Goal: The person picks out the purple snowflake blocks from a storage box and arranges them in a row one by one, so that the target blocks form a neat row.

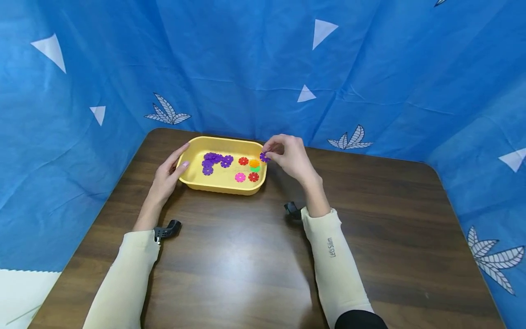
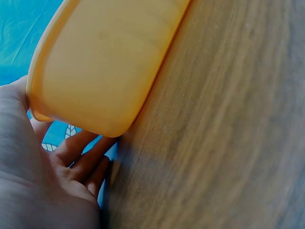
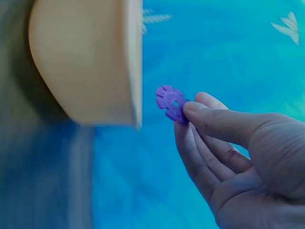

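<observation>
A yellow plastic tray [image 1: 222, 188] stands near the far edge of the table. My left hand [image 1: 165, 175] grips its left end, thumb over the rim and the other fingers along the outside wall. Between thumb and fingertips, my right hand [image 1: 294, 158] pinches a purple notched snowflake disc [image 3: 167, 98] at the tray's right rim, a little above it. Inside the tray, several purple discs [image 1: 208, 163] lie bunched on the left. Toward the right lie two red discs [image 1: 243, 161], a pink disc [image 1: 240, 177], and an orange disc [image 1: 254, 163] overlapping a green disc [image 1: 255, 169].
The dark wooden table [image 1: 230, 256] extends toward me and to the right of the tray. A blue curtain [image 1: 255, 68] with white triangles and leaf prints hangs close behind the table and along its sides. Black wrist camera mounts [image 1: 167, 230] sit at both cuffs.
</observation>
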Tool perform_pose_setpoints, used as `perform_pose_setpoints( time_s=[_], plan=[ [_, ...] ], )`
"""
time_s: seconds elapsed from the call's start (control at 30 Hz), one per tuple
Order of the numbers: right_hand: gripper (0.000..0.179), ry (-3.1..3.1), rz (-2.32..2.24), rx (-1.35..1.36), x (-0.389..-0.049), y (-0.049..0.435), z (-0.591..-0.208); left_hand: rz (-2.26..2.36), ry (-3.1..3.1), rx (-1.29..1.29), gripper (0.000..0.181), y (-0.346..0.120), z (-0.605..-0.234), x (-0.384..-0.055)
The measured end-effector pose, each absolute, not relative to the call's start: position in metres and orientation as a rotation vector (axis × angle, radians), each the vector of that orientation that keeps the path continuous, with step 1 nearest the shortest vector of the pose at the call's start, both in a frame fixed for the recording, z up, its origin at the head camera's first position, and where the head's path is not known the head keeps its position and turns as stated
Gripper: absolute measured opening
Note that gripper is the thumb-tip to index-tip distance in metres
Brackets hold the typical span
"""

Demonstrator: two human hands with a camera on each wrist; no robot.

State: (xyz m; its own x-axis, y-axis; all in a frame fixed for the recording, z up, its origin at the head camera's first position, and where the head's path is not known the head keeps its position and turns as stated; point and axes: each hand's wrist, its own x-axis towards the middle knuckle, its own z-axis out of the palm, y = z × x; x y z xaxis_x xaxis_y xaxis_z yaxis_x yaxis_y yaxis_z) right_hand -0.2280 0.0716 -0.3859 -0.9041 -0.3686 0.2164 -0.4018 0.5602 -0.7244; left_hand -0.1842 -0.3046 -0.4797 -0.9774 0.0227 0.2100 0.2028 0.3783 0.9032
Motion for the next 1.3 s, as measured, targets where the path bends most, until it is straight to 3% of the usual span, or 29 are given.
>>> perform_pose_setpoints(
  time_s=[0.27,0.73,1.1,1.3],
  plan=[
    [0.009,-2.798,1.27,0.536,-0.23,0.103,-0.397,-1.611,-2.471,-0.187,0.054,-0.313,-0.479,-0.183],
    [0.007,-2.888,1.245,0.451,-0.245,0.099,-0.456,-1.648,-2.479,-0.219,0.054,-0.299,-0.451,-0.164],
    [0.003,-2.709,1.163,0.459,-0.244,0.095,-0.452,-1.665,-2.486,-0.19,0.054,-0.295,-0.45,-0.164],
    [0.01,-2.538,1.23,0.473,-0.238,0.083,-0.444,-1.667,-2.48,-0.206,0.054,-0.292,-0.45,-0.167]
  ],
)
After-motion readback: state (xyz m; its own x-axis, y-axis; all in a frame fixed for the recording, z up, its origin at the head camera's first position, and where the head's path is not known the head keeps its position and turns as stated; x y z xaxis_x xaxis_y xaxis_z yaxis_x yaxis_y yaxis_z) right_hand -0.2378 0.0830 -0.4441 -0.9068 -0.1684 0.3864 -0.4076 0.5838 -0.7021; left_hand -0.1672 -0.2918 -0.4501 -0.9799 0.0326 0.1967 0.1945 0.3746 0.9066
